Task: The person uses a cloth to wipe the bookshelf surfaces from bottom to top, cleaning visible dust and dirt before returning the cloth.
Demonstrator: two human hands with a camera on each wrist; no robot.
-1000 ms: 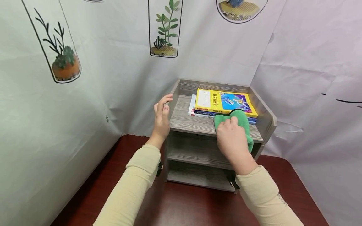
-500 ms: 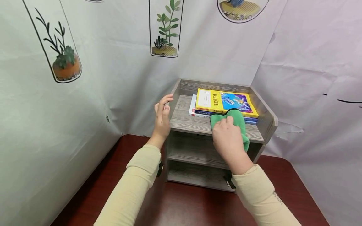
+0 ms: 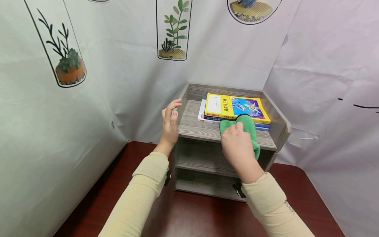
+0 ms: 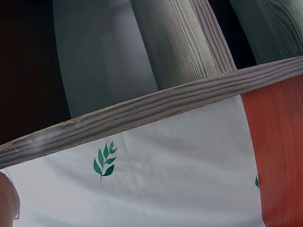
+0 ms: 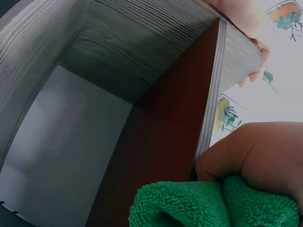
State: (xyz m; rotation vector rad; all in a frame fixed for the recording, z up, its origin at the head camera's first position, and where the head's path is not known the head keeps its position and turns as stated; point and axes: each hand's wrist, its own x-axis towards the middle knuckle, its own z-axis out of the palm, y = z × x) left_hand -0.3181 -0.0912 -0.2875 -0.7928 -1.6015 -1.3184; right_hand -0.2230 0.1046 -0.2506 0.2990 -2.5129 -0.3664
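Observation:
A small grey wood-grain shelf unit (image 3: 192, 126) stands on the table. My left hand (image 3: 169, 123) rests with extended fingers against the top of its left side panel; a bit of that hand (image 4: 7, 201) shows at the lower left in the left wrist view. Over the front of the top shelf, my right hand (image 3: 239, 144) holds a green cloth (image 3: 250, 126) with dark edging. Its curled fingers bunch the towelling cloth (image 5: 180, 203) in the right wrist view. Directly behind the cloth lies a stack of books, topped by a yellow book (image 3: 222, 103).
Raised side panels, such as the right panel (image 3: 278, 121), and a back rail bound the top shelf. Below are open compartments with a lower shelf (image 3: 207, 168). The dark red table (image 3: 189, 214) extends in front, and white printed sheeting (image 3: 124, 65) surrounds it closely.
My right hand and the cloth have slid a little to the left along the top shelf's front, slowing in the last half second. My left hand keeps its place on the side panel.

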